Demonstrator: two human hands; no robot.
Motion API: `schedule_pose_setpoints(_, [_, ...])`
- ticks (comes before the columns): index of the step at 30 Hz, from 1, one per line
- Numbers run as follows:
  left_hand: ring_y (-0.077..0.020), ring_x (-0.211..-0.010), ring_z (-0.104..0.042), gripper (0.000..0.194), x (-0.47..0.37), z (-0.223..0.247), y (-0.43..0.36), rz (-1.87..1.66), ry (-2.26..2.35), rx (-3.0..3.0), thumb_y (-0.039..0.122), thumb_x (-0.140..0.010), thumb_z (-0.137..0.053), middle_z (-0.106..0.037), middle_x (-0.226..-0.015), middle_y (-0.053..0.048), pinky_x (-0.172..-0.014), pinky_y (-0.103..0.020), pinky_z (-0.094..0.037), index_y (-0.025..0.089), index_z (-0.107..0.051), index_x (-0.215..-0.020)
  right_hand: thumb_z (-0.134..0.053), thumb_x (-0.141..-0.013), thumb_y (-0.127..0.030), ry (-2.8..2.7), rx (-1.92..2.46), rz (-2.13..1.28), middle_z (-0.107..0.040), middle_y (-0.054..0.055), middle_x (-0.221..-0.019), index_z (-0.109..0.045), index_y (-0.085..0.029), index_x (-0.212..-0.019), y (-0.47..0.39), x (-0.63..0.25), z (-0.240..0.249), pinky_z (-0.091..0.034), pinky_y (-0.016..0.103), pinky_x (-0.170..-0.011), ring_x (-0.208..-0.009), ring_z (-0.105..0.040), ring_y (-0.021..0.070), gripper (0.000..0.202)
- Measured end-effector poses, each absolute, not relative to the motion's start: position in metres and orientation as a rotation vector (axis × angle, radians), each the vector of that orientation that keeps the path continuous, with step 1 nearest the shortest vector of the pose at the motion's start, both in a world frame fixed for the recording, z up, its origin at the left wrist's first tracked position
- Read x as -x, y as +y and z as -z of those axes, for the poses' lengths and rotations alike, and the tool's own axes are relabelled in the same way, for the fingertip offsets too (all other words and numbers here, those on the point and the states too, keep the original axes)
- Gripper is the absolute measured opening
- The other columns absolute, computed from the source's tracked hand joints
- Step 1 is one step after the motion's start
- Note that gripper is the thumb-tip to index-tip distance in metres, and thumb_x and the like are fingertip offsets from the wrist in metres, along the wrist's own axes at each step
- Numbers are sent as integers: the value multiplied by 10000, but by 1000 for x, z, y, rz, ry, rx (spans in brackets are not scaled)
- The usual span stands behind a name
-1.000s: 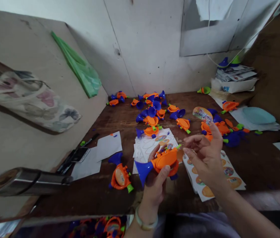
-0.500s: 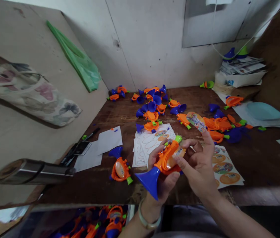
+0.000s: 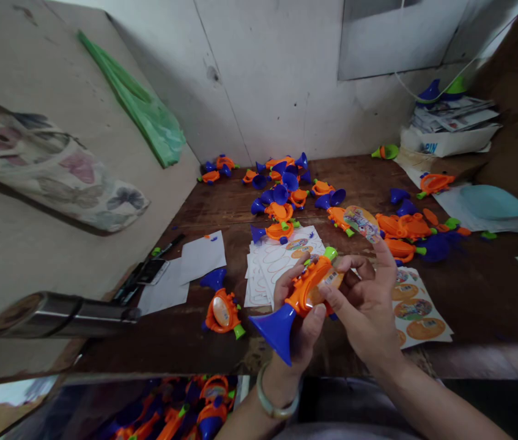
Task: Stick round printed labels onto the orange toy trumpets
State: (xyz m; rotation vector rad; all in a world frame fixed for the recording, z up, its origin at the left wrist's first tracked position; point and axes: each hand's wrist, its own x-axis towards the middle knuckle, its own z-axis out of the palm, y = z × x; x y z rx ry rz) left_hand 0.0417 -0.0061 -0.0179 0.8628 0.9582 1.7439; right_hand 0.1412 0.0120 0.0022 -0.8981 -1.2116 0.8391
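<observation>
My left hand (image 3: pixel 302 336) is closed around an orange toy trumpet (image 3: pixel 310 284) with a blue bell and a green mouthpiece, its bell tilted down to the left. My right hand (image 3: pixel 369 305) pinches an orange oval sticker (image 3: pixel 332 278) with a barcode between thumb and finger, against the trumpet's side. A second, colourful oval sticker (image 3: pixel 362 222) clings to a raised fingertip of that hand. Beside my left hand lies another toy trumpet (image 3: pixel 222 313) with a pale oval on its side. Sticker sheets (image 3: pixel 417 308) lie by my right wrist.
Several toy trumpets (image 3: pixel 279 212) are heaped at the table's back, more parts at the right. Used sticker sheets (image 3: pixel 268 266) and white paper (image 3: pixel 202 256) lie mid-left. A steel flask (image 3: pixel 66 315) is at the left, a light-blue plate (image 3: pixel 492 201) at the right. Below the edge sit more toys (image 3: pixel 171 421).
My left thumb has shifted up along the trumpet's side. The orange sticker lies slightly differently against the trumpet. The whole view has shifted a little.
</observation>
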Motion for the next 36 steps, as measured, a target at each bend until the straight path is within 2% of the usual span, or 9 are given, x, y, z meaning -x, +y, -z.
schedule_pose_setpoints(5, [-364, -1421, -657, 480, -41, 23, -6, -1758, 985, -901, 489, -862, -900, -710, -1486, -118, -1236, -535, -497, 279, -733, -1260, -708, -989, -208, -1209, 912, -817, -561, 15, -1127, -269, -469, -1670, 11, -138, -3, -667, 256, -706, -893, -672, 167, 851])
schedule_pose_setpoints(9, [-373, -1441, -644, 476, -39, 22, -8, -1729, 1001, -843, 499, -878, -884, -675, -1547, -121, -1254, -553, -475, 277, -725, -1268, -701, -1007, -208, -1230, 898, -774, -598, 16, -1115, -298, -464, -1667, 13, -137, -5, -657, 265, -681, -875, -681, 171, 815])
schedule_pose_setpoints(15, [-380, -1419, -675, 407, -42, 16, -9, -1803, 942, -913, 462, -892, -875, -713, -1517, -123, -1225, -540, -512, 284, -747, -1235, -649, -1047, -198, -1414, 847, -370, -647, -19, -879, -328, -399, -1656, 27, -148, -13, -675, 503, -942, -899, -731, 243, 718])
schedule_pose_setpoints(20, [-383, -1427, -676, 369, -43, 17, -11, -1820, 857, -926, 417, -938, -846, -683, -1571, -116, -1224, -544, -518, 314, -759, -1282, -660, -1040, -147, -1382, 839, -570, -705, -35, -910, -315, -402, -1644, 30, -151, -9, -677, 392, -802, -840, -749, 201, 740])
schedule_pose_setpoints(24, [-377, -1437, -674, 388, -42, 22, -8, -1859, 759, -1030, 378, -971, -810, -675, -1587, -110, -1187, -533, -561, 339, -730, -1349, -700, -1016, -132, -1285, 834, -725, -714, -57, -909, -348, -393, -1593, 29, -149, -4, -655, 329, -753, -822, -745, 169, 725])
schedule_pose_setpoints(32, [-357, -1460, -658, 393, -38, 27, -6, -1852, 749, -1095, 355, -1002, -768, -652, -1617, -99, -1183, -502, -574, 337, -702, -1389, -703, -1026, -166, -1264, 844, -727, -680, -63, -879, -380, -417, -1562, 31, -141, -2, -658, 390, -830, -813, -732, 185, 675])
schedule_pose_setpoints(34, [-363, -1455, -661, 403, -36, 28, -6, -1853, 798, -1089, 372, -989, -784, -666, -1599, -108, -1195, -522, -562, 325, -703, -1381, -734, -1012, -213, -1265, 877, -674, -682, -20, -994, -375, -410, -1578, 35, -141, 2, -658, 421, -888, -923, -738, 206, 699])
schedule_pose_setpoints(36, [-359, -1430, -680, 448, -34, 28, -5, -1846, 826, -1040, 408, -965, -812, -676, -1585, -111, -1189, -527, -567, 327, -693, -1390, -790, -982, -306, -1221, 939, -641, -661, 54, -1253, -365, -408, -1591, 41, -143, 7, -647, 459, -971, -1153, -714, 245, 750])
